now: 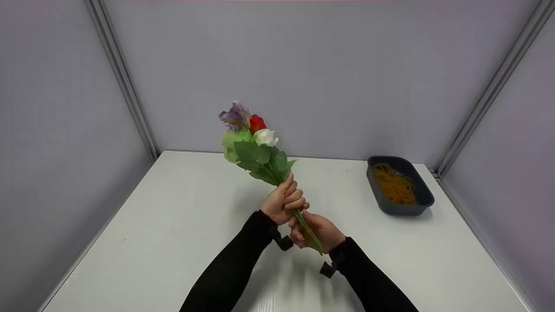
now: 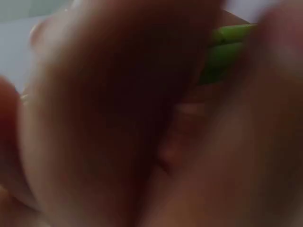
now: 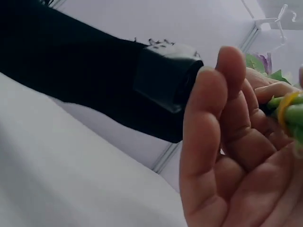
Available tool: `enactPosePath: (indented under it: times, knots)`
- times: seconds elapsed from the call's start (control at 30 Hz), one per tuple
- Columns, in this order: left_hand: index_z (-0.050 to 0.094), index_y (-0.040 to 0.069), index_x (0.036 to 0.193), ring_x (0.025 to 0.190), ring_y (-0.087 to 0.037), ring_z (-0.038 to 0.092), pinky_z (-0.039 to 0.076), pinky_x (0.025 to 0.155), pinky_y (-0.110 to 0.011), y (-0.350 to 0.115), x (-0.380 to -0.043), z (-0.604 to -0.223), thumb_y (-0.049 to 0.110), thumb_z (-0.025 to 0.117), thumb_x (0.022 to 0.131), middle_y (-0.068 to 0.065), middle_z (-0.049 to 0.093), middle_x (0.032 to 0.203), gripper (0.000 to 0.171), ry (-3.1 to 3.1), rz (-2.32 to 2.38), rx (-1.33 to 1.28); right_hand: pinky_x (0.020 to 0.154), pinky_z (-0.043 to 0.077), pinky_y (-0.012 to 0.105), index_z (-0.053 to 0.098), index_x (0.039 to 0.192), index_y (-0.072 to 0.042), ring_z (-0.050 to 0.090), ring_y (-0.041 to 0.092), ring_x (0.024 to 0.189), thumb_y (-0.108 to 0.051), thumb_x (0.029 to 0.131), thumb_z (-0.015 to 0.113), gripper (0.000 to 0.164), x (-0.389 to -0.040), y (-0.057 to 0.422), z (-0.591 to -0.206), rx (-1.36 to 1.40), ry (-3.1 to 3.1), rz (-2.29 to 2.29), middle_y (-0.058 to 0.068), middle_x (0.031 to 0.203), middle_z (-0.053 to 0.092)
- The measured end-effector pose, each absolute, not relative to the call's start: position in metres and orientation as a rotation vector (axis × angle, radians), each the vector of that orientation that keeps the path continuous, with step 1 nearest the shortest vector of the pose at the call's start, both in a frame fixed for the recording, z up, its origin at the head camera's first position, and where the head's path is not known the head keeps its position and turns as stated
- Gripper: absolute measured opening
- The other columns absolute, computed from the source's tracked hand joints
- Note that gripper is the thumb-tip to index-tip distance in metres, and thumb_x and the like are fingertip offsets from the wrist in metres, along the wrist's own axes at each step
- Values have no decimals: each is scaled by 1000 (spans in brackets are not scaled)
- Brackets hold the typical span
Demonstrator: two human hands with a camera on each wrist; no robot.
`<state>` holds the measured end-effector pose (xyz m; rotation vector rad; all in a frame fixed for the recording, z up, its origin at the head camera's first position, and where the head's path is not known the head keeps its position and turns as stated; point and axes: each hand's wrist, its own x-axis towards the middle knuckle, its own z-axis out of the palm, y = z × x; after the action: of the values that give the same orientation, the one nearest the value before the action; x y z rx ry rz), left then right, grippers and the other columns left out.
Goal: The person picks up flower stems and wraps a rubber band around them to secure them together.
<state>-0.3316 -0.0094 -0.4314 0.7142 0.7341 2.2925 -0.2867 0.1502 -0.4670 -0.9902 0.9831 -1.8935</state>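
Observation:
A bouquet of artificial-looking flowers (image 1: 256, 149), with purple, red, white and pale green blooms over green leaves, slants up and left above the table. My left hand (image 1: 284, 201) grips its stems below the leaves; the left wrist view is mostly filled by blurred fingers, with a bit of green stem (image 2: 232, 42) between them. Just below, my right hand (image 1: 318, 232) holds the lower stems (image 1: 310, 232), thumb on one side and bent fingers on the other. A yellow rubber band (image 3: 285, 111) circles the stems (image 3: 296, 116) in the right wrist view.
A dark grey tray (image 1: 401, 209) with a heap of yellow-orange rubber bands (image 1: 394, 184) stands at the back right of the white table (image 1: 173, 225). Pale panels (image 1: 347, 78) with metal corner posts enclose the back and sides.

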Motion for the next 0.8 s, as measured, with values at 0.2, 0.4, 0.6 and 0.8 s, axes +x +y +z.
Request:
enactPosePath:
  times: [0.2,0.4,0.6,0.8]
  knots:
    - [25,16,54,39,-9,27,42,72,-29,-9,-334,-434,44,29,101,5,26,45,55,855,2214,714,42,25,19,49,107,-11,32,3,44,-30,105,9,45,-288,147,-471,-898,997,-1939,-6,61,34]
    - [27,18,51,37,-7,27,38,61,-26,-1,-335,-437,41,37,100,7,28,43,55,1004,2345,494,38,18,21,42,86,-11,21,3,40,-37,103,27,35,-287,140,-475,-770,1435,-2009,-8,55,25]
    - [27,17,50,34,-7,25,33,52,-26,10,-333,-439,39,44,99,6,24,42,56,1194,2472,177,39,25,19,40,83,1,25,3,40,-30,104,29,39,-281,132,-476,-612,1929,-1980,-6,54,29]
    - [28,17,51,36,-7,24,32,52,-26,15,-335,-440,37,50,97,6,22,44,54,1250,2474,65,42,29,19,37,89,17,31,5,44,-21,104,30,42,-274,127,-466,-579,2134,-1933,-4,56,33]
